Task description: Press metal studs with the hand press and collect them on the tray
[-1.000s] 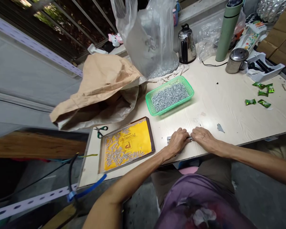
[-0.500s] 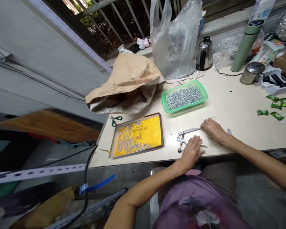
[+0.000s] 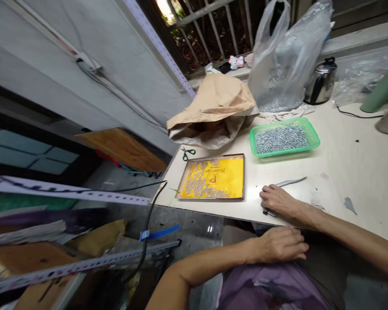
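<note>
My right hand lies over the head of a plier-like metal tool, with its fingers curled onto it. One grey handle sticks out to the upper right, and a dark end shows below my fingers; the rest is hidden. My left hand is above my lap, off the table's front edge, with its fingers bent and close together. Whether anything is inside it cannot be seen. Left of the tool lies a shallow box with a yellow bottom and many small metal pins. A green basket behind holds a heap of similar pins.
Green-handled scissors lie by the box's far left corner. An opened brown paper bag, a filled plastic bag and a steel kettle stand at the back. A small grey scrap lies right of my arm.
My left hand has left the tool and drawn back over my lap. My right hand has moved from the handle end to the tool's head. The view has swung left.
</note>
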The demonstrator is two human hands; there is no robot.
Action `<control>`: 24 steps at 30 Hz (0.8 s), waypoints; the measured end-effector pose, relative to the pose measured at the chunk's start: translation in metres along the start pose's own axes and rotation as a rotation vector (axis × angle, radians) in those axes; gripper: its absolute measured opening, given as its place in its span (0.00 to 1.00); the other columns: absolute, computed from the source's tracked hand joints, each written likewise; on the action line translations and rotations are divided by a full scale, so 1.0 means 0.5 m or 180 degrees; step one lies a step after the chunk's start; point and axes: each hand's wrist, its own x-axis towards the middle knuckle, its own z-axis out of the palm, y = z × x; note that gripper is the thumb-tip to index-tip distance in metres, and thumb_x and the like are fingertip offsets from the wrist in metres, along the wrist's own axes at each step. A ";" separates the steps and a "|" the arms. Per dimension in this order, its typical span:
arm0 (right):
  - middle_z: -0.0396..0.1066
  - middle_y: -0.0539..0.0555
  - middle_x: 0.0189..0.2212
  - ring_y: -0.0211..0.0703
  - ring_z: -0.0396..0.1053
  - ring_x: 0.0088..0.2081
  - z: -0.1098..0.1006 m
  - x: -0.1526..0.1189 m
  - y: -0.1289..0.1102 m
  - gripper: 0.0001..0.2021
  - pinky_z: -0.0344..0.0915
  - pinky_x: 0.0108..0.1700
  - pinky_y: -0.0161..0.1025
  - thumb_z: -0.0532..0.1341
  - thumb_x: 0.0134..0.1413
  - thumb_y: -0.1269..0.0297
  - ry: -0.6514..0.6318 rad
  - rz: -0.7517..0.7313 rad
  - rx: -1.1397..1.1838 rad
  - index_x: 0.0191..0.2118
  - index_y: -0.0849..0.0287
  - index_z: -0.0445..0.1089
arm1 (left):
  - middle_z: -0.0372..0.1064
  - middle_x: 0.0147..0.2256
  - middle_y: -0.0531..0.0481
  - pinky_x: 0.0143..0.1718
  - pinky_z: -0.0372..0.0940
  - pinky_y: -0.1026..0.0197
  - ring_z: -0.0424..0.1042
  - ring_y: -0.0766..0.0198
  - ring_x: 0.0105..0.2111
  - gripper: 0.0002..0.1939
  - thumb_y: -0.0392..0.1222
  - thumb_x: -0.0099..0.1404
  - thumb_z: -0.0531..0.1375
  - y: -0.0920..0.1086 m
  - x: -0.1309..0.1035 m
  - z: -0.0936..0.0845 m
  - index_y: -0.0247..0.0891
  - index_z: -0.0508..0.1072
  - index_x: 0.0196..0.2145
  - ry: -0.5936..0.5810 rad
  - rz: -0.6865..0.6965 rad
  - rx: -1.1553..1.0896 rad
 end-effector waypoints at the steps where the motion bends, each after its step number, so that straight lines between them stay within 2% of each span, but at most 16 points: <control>1: 0.69 0.55 0.31 0.45 0.60 0.38 0.010 0.007 0.004 0.09 0.51 0.35 0.41 0.59 0.56 0.73 0.0036 -0.0113 -0.0058 0.26 0.58 0.71 | 0.65 0.52 0.44 0.47 0.68 0.53 0.68 0.60 0.48 0.14 0.48 0.68 0.55 -0.013 -0.020 -0.015 0.45 0.69 0.50 0.0070 -0.0117 0.0068; 4: 0.67 0.53 0.27 0.44 0.60 0.35 0.035 0.017 0.018 0.11 0.51 0.34 0.41 0.57 0.56 0.75 0.0235 -0.0286 -0.0079 0.26 0.57 0.69 | 0.68 0.48 0.44 0.44 0.68 0.53 0.69 0.59 0.45 0.12 0.47 0.68 0.55 -0.089 -0.076 -0.082 0.45 0.71 0.46 0.0338 -0.0508 0.0274; 7: 0.67 0.52 0.27 0.42 0.60 0.33 0.034 0.010 0.024 0.13 0.53 0.34 0.40 0.51 0.58 0.78 0.0592 -0.0167 0.0112 0.28 0.56 0.67 | 0.71 0.40 0.40 0.44 0.66 0.48 0.69 0.55 0.42 0.13 0.43 0.69 0.51 -0.202 -0.113 -0.172 0.40 0.74 0.43 0.0743 -0.1039 0.0546; 9: 0.67 0.53 0.28 0.43 0.61 0.33 0.010 0.004 0.032 0.14 0.56 0.36 0.40 0.49 0.61 0.75 0.0920 0.0002 0.0302 0.30 0.56 0.67 | 0.71 0.37 0.42 0.44 0.65 0.50 0.68 0.56 0.40 0.13 0.40 0.69 0.50 -0.276 -0.126 -0.228 0.37 0.75 0.39 0.1129 -0.1845 0.0983; 12: 0.68 0.55 0.31 0.45 0.64 0.35 -0.053 0.004 0.075 0.12 0.61 0.38 0.41 0.48 0.63 0.69 0.1524 0.0523 0.0517 0.34 0.56 0.67 | 0.71 0.36 0.41 0.45 0.63 0.54 0.68 0.56 0.42 0.12 0.38 0.67 0.52 -0.352 -0.129 -0.285 0.34 0.75 0.35 0.0921 -0.2726 0.1332; 16: 0.69 0.58 0.35 0.52 0.66 0.40 -0.140 0.012 0.178 0.12 0.64 0.40 0.47 0.49 0.63 0.63 0.1997 0.1429 0.0221 0.43 0.55 0.68 | 0.72 0.39 0.39 0.42 0.62 0.58 0.68 0.55 0.43 0.11 0.40 0.65 0.56 -0.381 -0.111 -0.307 0.31 0.75 0.34 0.0515 -0.3298 0.1217; 19: 0.68 0.63 0.37 0.59 0.65 0.41 -0.165 0.006 0.224 0.16 0.64 0.40 0.51 0.50 0.63 0.58 0.2042 0.1718 -0.0164 0.51 0.56 0.66 | 0.73 0.39 0.38 0.40 0.61 0.60 0.70 0.55 0.41 0.09 0.38 0.63 0.56 -0.382 -0.095 -0.311 0.31 0.75 0.35 0.0340 -0.3563 0.1127; 21: 0.67 0.64 0.39 0.59 0.66 0.41 -0.158 -0.008 0.217 0.18 0.65 0.39 0.52 0.50 0.62 0.56 0.1976 0.1665 -0.0162 0.53 0.57 0.65 | 0.74 0.38 0.37 0.39 0.61 0.60 0.71 0.55 0.41 0.10 0.34 0.62 0.55 -0.382 -0.091 -0.317 0.30 0.76 0.35 0.0304 -0.3648 0.1125; 24: 0.68 0.61 0.40 0.55 0.67 0.41 -0.122 -0.043 0.155 0.16 0.66 0.40 0.50 0.50 0.63 0.57 0.1807 0.1433 0.0116 0.51 0.56 0.66 | 0.74 0.38 0.35 0.40 0.61 0.60 0.71 0.53 0.42 0.13 0.30 0.61 0.52 -0.377 -0.090 -0.330 0.29 0.76 0.36 0.0307 -0.3631 0.1164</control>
